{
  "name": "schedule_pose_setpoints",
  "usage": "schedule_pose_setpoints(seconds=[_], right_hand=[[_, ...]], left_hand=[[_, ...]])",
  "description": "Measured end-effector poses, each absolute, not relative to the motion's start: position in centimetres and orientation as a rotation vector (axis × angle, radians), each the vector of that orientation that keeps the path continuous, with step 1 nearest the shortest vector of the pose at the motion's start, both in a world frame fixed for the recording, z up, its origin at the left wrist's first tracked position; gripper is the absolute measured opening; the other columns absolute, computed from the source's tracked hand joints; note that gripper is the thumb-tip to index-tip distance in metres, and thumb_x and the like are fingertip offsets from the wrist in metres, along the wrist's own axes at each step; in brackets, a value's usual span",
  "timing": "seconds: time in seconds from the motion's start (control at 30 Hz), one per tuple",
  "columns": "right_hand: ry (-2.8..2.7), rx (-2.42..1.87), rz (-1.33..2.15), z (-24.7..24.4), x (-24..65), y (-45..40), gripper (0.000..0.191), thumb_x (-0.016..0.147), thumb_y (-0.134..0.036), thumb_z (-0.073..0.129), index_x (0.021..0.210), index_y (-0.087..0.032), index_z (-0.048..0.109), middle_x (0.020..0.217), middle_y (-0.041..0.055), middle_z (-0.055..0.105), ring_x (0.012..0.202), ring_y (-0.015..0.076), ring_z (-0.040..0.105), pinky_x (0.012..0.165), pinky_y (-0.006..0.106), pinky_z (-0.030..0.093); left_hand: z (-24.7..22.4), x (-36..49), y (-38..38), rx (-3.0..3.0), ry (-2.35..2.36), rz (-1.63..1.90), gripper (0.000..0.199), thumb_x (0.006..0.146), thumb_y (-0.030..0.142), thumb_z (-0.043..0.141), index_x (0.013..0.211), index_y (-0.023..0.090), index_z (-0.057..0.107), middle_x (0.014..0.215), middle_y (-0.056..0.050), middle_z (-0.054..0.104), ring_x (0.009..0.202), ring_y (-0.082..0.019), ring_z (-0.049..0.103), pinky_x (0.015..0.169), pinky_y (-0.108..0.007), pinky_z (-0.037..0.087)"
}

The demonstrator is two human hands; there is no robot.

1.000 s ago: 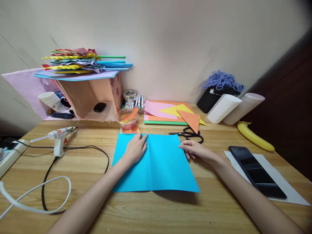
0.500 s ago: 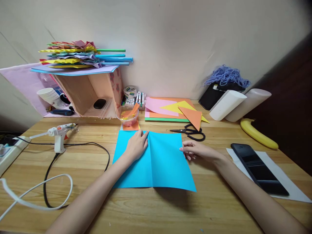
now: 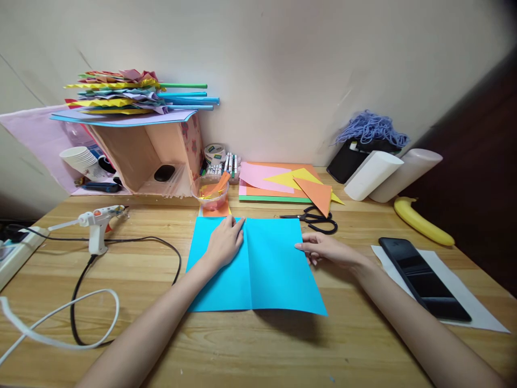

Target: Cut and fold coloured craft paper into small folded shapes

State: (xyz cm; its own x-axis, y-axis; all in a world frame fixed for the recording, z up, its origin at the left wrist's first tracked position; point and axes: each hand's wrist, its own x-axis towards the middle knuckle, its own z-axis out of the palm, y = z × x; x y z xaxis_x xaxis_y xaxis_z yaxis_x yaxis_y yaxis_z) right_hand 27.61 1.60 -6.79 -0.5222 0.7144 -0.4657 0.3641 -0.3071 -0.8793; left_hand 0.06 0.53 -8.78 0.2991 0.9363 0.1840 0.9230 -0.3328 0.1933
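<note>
1. Blue paper [image 3: 274,269], creased down its middle, lies on the wooden table [image 3: 202,350], its right half partly raised.
2. Right hand [image 3: 323,249]: thumb and fingers closed on the paper's right edge.
3. Left hand [image 3: 226,240]: pressed flat left of the crease, gripping nothing.
4. Black scissors [image 3: 317,220] lie just beyond the right hand's grip; the phone [image 3: 424,277] lies to its right.

Lighting mod. bright, prob. overhead; soft shadow under blue sheet [image 3: 278,269] on table [image 3: 226,350], glare on phone [image 3: 424,279]. Edges stretched, a bit soft; top R corner dark.
</note>
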Motion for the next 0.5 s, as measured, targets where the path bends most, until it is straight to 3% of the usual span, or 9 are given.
schedule_pose_setpoints(seconds=[0.13, 0.23, 0.37, 0.5], right_hand=[[-1.618, -1.488, 1.608, -7.7, 27.2, 2.0, 0.040, 0.070, -0.055, 0.057, 0.065, -0.018, 0.043, 0.049, -0.0037, 0.052, 0.040, 0.0086, 0.050, 0.037, 0.018, 0.033], [-1.568, -1.565, 1.432, -8.3, 26.9, 2.3, 0.040, 0.071, -0.057, 0.054, 0.062, -0.020, 0.041, 0.040, -0.0062, 0.044, 0.032, 0.0085, 0.042, 0.031, 0.019, 0.028], [-1.556, -1.538, 1.318, -8.7, 26.9, 2.5, 0.039, 0.073, -0.056, 0.051, 0.062, -0.020, 0.043, 0.037, -0.0076, 0.038, 0.029, 0.0085, 0.037, 0.030, 0.021, 0.028], [-1.566, -1.541, 1.373, -8.8, 27.2, 2.8, 0.040, 0.073, -0.055, 0.051, 0.058, -0.021, 0.038, 0.036, -0.0075, 0.037, 0.027, 0.0079, 0.035, 0.028, 0.020, 0.024]], left_hand=[[-8.1, -0.2, -0.1, 2.455, 1.816, 0.488, 0.041, 0.088, 0.030, 0.030, 0.123, 0.015, 0.046, 0.101, -0.011, 0.051, 0.093, -0.023, 0.050, 0.080, -0.036, 0.043], [-7.7, -0.5, -0.8, 2.508, 1.716, 0.502, 0.044, 0.088, 0.035, 0.032, 0.126, 0.015, 0.043, 0.119, -0.012, 0.049, 0.109, -0.024, 0.045, 0.093, -0.039, 0.037], [-8.3, -0.8, -1.3, 2.545, 1.555, 0.375, 0.055, 0.089, 0.044, 0.027, 0.136, 0.015, 0.027, 0.142, -0.010, 0.030, 0.130, -0.022, 0.024, 0.107, -0.041, 0.018], [-9.3, -0.8, -1.2, 2.532, 1.548, 0.286, 0.062, 0.089, 0.048, 0.023, 0.139, 0.012, 0.016, 0.146, -0.011, 0.017, 0.134, -0.021, 0.014, 0.109, -0.041, 0.012]])
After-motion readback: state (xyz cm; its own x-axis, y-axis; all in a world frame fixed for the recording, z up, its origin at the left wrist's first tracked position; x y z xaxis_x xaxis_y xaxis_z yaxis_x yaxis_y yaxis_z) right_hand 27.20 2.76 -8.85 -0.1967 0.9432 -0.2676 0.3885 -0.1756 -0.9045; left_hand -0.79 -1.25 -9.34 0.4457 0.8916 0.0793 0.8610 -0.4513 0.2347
